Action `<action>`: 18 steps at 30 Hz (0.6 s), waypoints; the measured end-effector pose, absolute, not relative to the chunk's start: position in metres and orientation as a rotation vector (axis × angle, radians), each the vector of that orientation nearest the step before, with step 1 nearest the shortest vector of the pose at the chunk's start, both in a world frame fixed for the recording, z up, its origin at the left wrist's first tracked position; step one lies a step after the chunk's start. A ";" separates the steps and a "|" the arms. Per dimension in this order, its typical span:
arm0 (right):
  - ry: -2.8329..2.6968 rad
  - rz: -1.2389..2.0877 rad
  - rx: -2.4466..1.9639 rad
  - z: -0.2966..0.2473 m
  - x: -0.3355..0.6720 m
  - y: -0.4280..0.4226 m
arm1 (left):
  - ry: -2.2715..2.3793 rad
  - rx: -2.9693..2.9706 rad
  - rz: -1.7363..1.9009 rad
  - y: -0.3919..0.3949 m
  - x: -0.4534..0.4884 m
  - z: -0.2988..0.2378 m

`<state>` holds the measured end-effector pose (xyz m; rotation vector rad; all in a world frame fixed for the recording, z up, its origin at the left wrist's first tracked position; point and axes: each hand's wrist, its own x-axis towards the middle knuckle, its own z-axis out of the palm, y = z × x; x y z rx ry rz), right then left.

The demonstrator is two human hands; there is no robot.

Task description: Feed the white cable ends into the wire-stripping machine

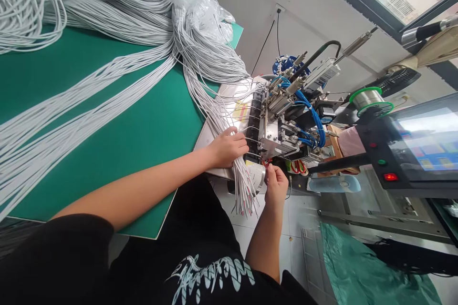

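My left hand is closed over a bundle of thin white cables, whose cut ends fan out below it, some with reddish tips. The bundle runs down from the larger heap of cables on the table. Just right of it, my right hand is pinched closed at the lower front edge of a machine. Whatever lies between its fingertips is too small to make out. Several single cables lead into the machine's dark slotted front strip, close to my left fingers.
A green-topped table carries long cable bundles and clear plastic wrap. To the right are a wire spool, a control screen with lit buttons and red-handled scissors. Green sheeting hangs lower right.
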<state>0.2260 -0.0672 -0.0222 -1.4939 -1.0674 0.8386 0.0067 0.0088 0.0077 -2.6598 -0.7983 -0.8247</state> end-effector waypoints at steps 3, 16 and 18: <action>-1.150 0.713 -1.510 -0.007 0.227 -0.079 | -0.841 -2.664 -0.819 0.009 0.007 0.006; -1.956 1.003 -1.657 0.046 0.236 -0.126 | -0.873 -2.689 -0.779 0.009 0.007 0.005; -2.015 1.136 -1.637 0.046 0.237 -0.129 | -0.895 -2.703 -0.776 0.009 0.007 0.003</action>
